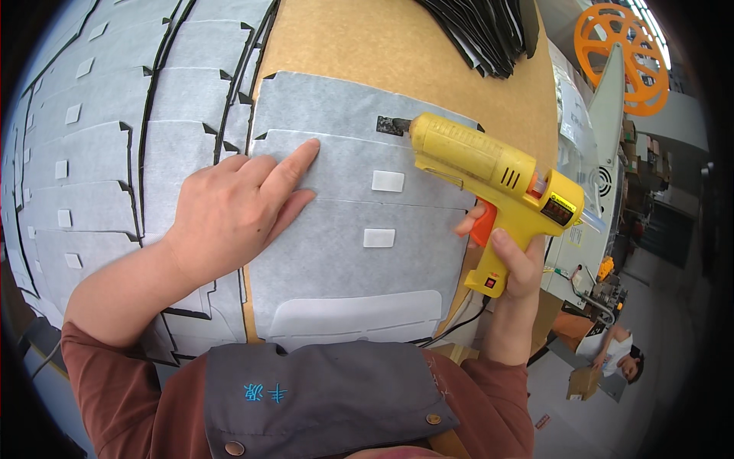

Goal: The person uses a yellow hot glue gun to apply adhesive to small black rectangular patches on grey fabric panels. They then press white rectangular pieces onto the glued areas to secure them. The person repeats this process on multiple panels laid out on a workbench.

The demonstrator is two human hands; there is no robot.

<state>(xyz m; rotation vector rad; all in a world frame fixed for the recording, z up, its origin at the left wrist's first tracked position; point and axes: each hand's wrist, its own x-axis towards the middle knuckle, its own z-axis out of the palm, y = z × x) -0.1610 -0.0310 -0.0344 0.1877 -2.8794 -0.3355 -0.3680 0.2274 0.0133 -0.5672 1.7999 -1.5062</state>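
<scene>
My right hand (520,268) grips a yellow hot glue gun (478,153) by its handle, with a finger at the orange trigger. The nozzle points left, over a small black patch (388,125) on the uppermost of several overlapping pale grey sheets (321,229). A clear glue stick (592,219) sticks out of the gun's back end. With its index finger stretched out and thumb apart, my left hand (229,199) rests on the sheets near their left edge, holding nothing. Small white rectangles (388,181) lie on the lower sheets.
More overlapping grey sheets (92,161) with black edges cover the left. Black strips (489,34) are piled at the far edge of the brown board (344,46). An orange reel (623,53) stands far right. Below it, another person (612,356) holds a cardboard box. The gun's cable (462,325) trails toward me.
</scene>
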